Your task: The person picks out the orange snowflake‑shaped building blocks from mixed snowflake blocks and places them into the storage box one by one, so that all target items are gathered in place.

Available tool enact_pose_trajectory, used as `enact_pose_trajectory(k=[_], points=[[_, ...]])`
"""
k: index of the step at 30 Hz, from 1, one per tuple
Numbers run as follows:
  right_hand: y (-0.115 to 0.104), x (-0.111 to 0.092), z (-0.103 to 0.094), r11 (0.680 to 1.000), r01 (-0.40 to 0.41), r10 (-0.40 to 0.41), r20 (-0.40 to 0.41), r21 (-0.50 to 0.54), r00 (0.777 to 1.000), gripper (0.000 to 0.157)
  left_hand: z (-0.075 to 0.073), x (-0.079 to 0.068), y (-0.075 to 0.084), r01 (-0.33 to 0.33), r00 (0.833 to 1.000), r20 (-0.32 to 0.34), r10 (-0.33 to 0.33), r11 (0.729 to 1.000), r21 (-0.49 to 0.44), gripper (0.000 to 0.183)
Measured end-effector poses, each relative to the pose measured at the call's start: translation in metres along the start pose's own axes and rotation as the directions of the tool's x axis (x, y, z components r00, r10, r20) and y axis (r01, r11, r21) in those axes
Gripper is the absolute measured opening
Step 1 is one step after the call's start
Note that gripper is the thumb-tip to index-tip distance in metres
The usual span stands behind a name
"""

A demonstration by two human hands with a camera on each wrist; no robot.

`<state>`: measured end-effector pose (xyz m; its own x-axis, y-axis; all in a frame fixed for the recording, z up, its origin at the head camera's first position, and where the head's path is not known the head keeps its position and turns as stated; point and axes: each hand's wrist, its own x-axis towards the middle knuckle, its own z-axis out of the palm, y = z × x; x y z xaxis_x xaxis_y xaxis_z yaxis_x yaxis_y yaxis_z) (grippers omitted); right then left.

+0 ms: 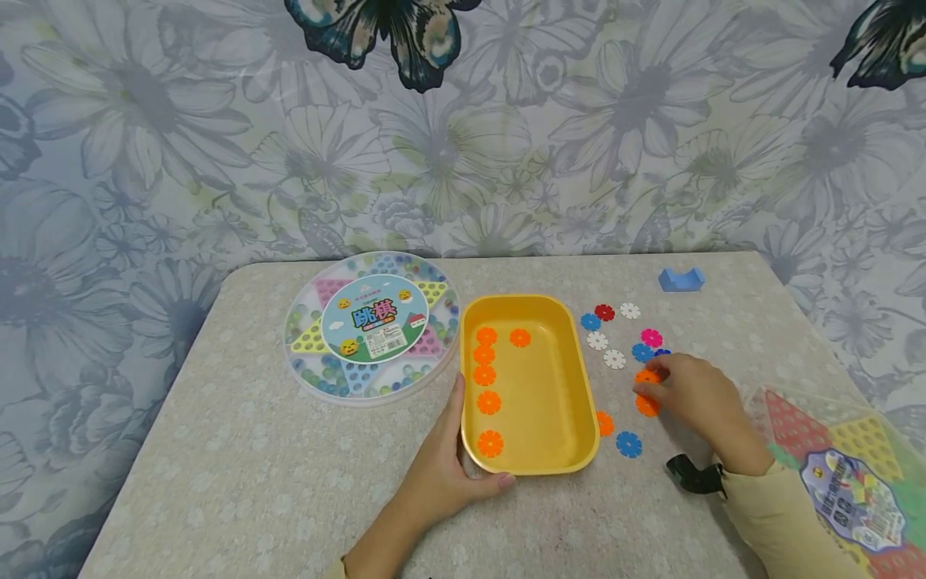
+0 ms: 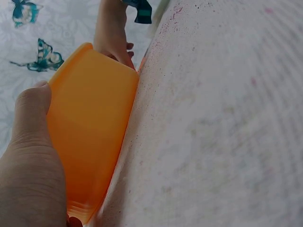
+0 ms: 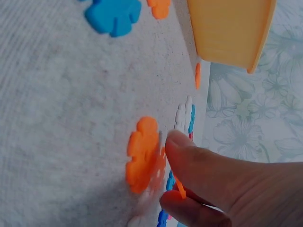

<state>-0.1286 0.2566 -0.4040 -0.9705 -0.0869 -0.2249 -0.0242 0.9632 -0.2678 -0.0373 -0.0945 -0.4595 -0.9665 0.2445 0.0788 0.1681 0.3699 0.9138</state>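
Observation:
My left hand (image 1: 437, 474) holds a yellow tray (image 1: 542, 466) at its near left corner, thumb along the near rim and fingers along the left wall. Several orange flower-shaped discs (image 1: 489, 402) lie inside, mostly in a column down the left side. To the right of the tray, my right hand (image 1: 698, 402) pinches an orange flower-shaped disc (image 3: 180, 187) between thumb and index finger, close over the table. Another orange disc (image 3: 143, 155) lies just beneath that hand. Blue, white, red and pink discs are scattered nearby, including a blue disc (image 1: 628, 445) nearer me.
A round, clear game box (image 1: 372, 394) with marbles stands left of the tray. At the right edge lies another clear game package (image 1: 854, 490), partly behind my right sleeve. A small blue block (image 1: 682, 280) sits at the back right of the table (image 1: 253, 450).

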Motion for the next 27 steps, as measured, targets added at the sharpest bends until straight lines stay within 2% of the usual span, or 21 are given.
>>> enact_pose_trajectory(k=[4, 7, 13, 21, 27], points=[[-0.001, 0.000, -0.002, 1.000, -0.011, 0.012, 0.033, -0.028, 0.999, 0.052, 0.000, 0.000, 0.000, -0.003, 1.000, -0.003, 0.003, 1.000, 0.004, 0.131], [-0.001, 0.001, -0.002, 0.999, 0.001, 0.000, 0.029, -0.038, 1.000, 0.053, 0.000, 0.000, -0.001, -0.012, 1.000, -0.005, 0.012, 1.000, 0.013, 0.132], [-0.007, 0.002, -0.004, 0.997, 0.065, -0.060, -0.089, 0.049, 0.994, 0.049, 0.000, 0.000, -0.001, -0.031, 1.000, -0.002, 0.031, 0.999, 0.021, 0.132], [-0.037, 0.010, -0.007, 0.959, 0.203, -0.145, -0.277, 0.195, 0.950, 0.040, 0.000, 0.000, 0.000, -0.030, 1.000, -0.004, 0.030, 1.000, 0.007, 0.133], [-0.062, 0.017, -0.001, 0.907, 0.300, -0.191, -0.346, 0.295, 0.919, 0.040, -0.001, 0.000, 0.002, -0.027, 1.000, -0.002, 0.027, 1.000, 0.003, 0.133]])
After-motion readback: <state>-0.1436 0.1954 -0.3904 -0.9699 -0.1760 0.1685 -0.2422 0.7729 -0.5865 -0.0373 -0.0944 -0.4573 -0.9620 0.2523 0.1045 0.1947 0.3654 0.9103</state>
